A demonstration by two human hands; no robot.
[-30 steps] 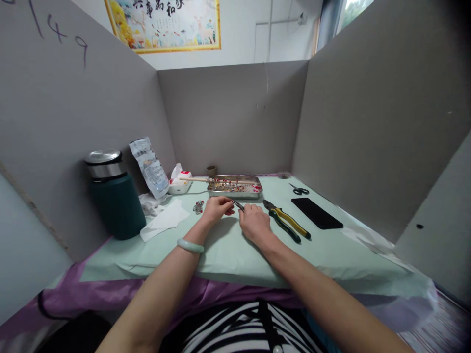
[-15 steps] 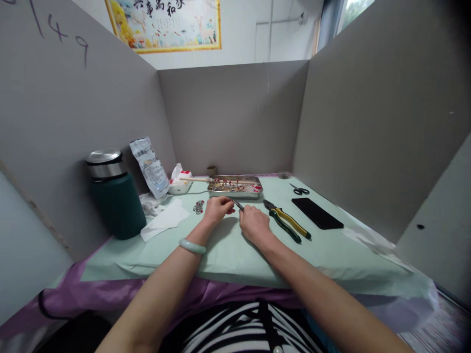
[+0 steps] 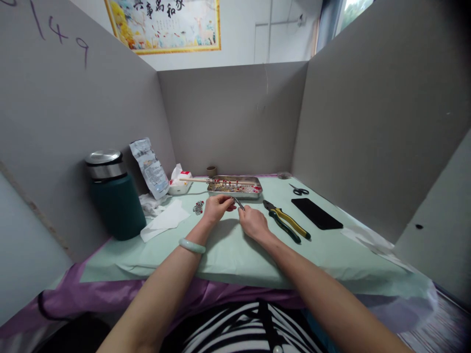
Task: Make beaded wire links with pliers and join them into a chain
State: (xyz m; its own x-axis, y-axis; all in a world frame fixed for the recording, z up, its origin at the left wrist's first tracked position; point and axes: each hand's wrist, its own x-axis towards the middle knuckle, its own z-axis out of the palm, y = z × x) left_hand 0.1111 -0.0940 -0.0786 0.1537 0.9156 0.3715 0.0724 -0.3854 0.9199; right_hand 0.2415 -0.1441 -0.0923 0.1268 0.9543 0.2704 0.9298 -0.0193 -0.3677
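Observation:
My right hand (image 3: 253, 222) is closed around a slim metal tool (image 3: 239, 204), perhaps small pliers or tweezers; its handles are hidden in the palm. The tool's tip reaches the fingertips of my left hand (image 3: 218, 208), which are pinched together. Whatever the left fingers hold is too small to make out. Just beyond both hands lies a metal tray (image 3: 235, 194) with red beads and small gold and silver pieces. A little pile of silver chain with red beads (image 3: 198, 208) rests left of my left hand.
Green-and-yellow pliers (image 3: 285, 220), black scissors (image 3: 300, 190) and a black phone (image 3: 317, 213) lie to the right. At left are a green flask (image 3: 117, 206), a foil pouch (image 3: 150, 166), white paper (image 3: 165, 220) and a tissue pack (image 3: 180, 182). A wooden stick (image 3: 195, 180) crosses the tray. Grey partitions enclose the table.
The metal tool in my right hand has turned slightly more upright, its tip still at the left fingertips. My right hand has shifted a touch; the objects on the table stay put.

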